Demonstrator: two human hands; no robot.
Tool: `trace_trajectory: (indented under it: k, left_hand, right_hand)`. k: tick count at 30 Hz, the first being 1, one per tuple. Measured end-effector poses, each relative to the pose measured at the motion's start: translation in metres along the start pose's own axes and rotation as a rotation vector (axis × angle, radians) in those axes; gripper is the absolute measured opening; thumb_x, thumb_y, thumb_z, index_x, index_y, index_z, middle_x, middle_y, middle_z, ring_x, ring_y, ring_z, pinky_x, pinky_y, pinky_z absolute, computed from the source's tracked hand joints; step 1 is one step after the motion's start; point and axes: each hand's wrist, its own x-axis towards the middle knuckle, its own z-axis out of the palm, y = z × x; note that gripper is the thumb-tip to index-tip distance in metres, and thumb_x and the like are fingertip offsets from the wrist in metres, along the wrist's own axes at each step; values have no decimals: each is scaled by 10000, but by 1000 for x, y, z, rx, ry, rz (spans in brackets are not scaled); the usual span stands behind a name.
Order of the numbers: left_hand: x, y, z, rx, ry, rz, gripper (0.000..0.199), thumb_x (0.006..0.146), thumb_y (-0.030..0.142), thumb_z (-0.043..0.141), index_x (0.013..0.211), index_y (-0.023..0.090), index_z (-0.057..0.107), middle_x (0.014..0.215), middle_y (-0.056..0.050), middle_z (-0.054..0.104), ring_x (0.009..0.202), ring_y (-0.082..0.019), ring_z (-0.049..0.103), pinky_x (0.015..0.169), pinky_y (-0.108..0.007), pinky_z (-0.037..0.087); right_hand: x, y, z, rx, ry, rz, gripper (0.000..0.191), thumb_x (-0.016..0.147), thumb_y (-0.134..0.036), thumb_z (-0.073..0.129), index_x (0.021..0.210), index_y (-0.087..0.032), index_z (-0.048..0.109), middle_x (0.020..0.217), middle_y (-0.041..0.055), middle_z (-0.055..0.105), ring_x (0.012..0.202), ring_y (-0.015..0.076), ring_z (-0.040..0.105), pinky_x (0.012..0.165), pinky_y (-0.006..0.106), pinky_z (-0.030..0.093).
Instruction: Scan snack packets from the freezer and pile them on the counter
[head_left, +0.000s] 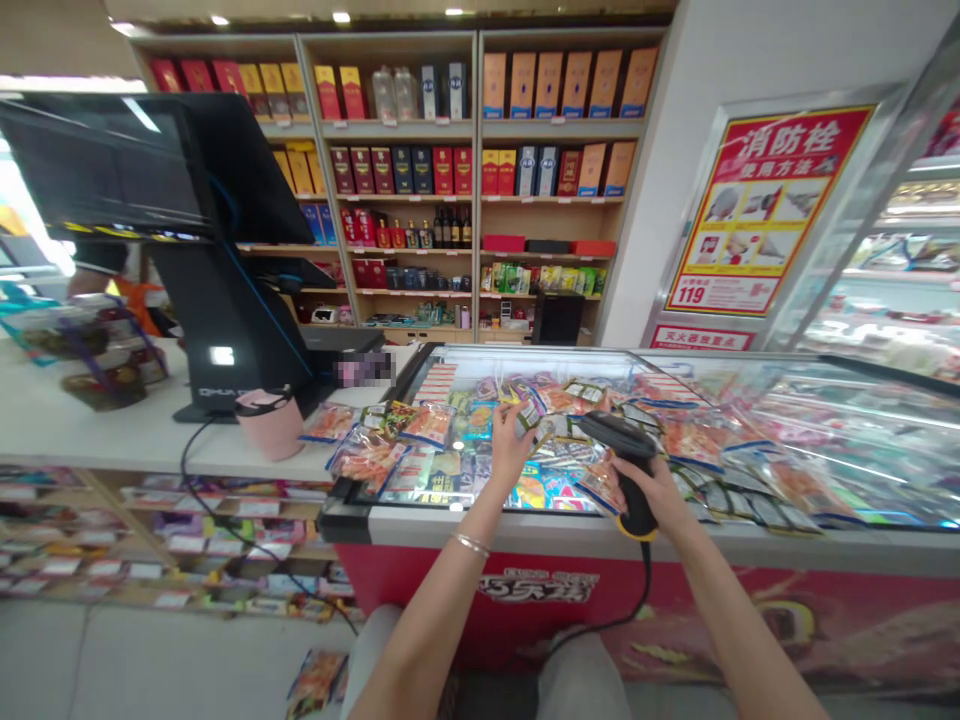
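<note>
My right hand (651, 488) is wrapped around the grip of a black barcode scanner (616, 432) with yellow trim. Its head points left, toward my other hand, and a black cord (643, 590) hangs from the handle. My left hand (511, 437), a silver bangle on its wrist, pinches a small snack packet (529, 414) just above the glass top of a freezer chest. Snack bags with orange-red contents (430, 425) and dark green-and-white packets lie around both hands on that glass.
The red-fronted freezer chest (420, 580) spans the front. At left, a counter (45, 430) bears a black checkout terminal (240, 300), a pink cup (271, 425) and wrapped jars (105, 365). A snack bag (316, 680) lies on the floor. Shelves of boxes (480, 180) stand behind.
</note>
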Motion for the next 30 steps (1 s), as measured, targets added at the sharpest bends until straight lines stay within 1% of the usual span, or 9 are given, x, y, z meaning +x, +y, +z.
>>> trace_trajectory:
  k: [3, 6, 10, 13, 18, 22, 24, 27, 30]
  left_hand:
    - [17, 12, -36, 60, 94, 51, 454, 764, 136, 662, 1190, 255, 560, 1190, -73, 440, 1149, -214, 515, 1043, -380, 415]
    - [38, 7, -86, 139, 161, 74, 477, 743, 137, 683, 1190, 249, 560, 1170, -66, 442, 1145, -218, 521, 1045, -379, 413]
    - [60, -21, -147, 232, 282, 12, 550, 690, 110, 718, 1198, 233, 550, 1155, -69, 433, 1146, -231, 520, 1055, -390, 404]
    - [69, -48, -171, 291, 376, -96, 636, 696, 121, 716, 1278, 221, 480, 1177, -88, 421, 1141, -247, 529, 1042, -418, 415]
    - [77, -85, -167, 427, 321, -212, 718, 733, 98, 658, 1381, 139, 352, 1365, -208, 330, 1182, -298, 534, 1002, -453, 436]
    - [72, -103, -150, 755, 346, -276, 499, 787, 166, 601, 1264, 54, 506, 1445, -298, 313, 1365, -438, 299, 1040, -631, 311]
    - [66, -111, -144, 891, 328, -273, 381, 841, 221, 536, 1176, 50, 592, 1424, -299, 387, 1399, -452, 221, 1039, -695, 245]
    - [60, -118, -141, 992, 257, -257, 393, 910, 256, 406, 1161, 62, 639, 1337, -270, 521, 1359, -419, 335, 1052, -715, 196]
    - [59, -119, -143, 1052, 246, -277, 452, 940, 299, 333, 1177, 84, 652, 1317, -227, 562, 1318, -384, 411, 1082, -693, 175]
  right_hand:
    - [5, -6, 25, 108, 30, -37, 239, 717, -365, 753, 812, -193, 616, 568, -19, 564, 382, 118, 483, 334, 236, 403]
    - [14, -5, 54, 233, 42, -35, 263, 697, -372, 746, 850, -202, 615, 573, -32, 554, 376, 108, 474, 323, 222, 391]
    - [35, 9, 92, 328, -19, 21, 244, 693, -376, 733, 753, -203, 571, 573, -26, 548, 385, 102, 475, 333, 218, 393]
    - [54, 27, 120, 385, -63, 46, 253, 697, -393, 717, 739, -214, 543, 582, -32, 537, 392, 96, 458, 339, 216, 395]
    - [88, 62, 158, 452, -164, 65, 242, 725, -419, 669, 752, -224, 528, 588, -47, 485, 396, 82, 416, 349, 201, 385]
    - [113, 90, 176, 514, -213, 160, 227, 716, -396, 668, 750, -210, 543, 578, -44, 492, 394, 71, 402, 348, 184, 365]
    - [122, 103, 180, 542, -230, 218, 231, 698, -391, 677, 749, -200, 558, 557, -42, 495, 385, 69, 390, 335, 178, 351]
    - [131, 119, 182, 583, -241, 289, 231, 693, -376, 687, 766, -186, 578, 545, -40, 503, 383, 65, 387, 329, 166, 347]
    - [132, 127, 179, 641, -256, 313, 212, 712, -350, 685, 785, -181, 579, 555, -41, 503, 393, 63, 393, 343, 159, 365]
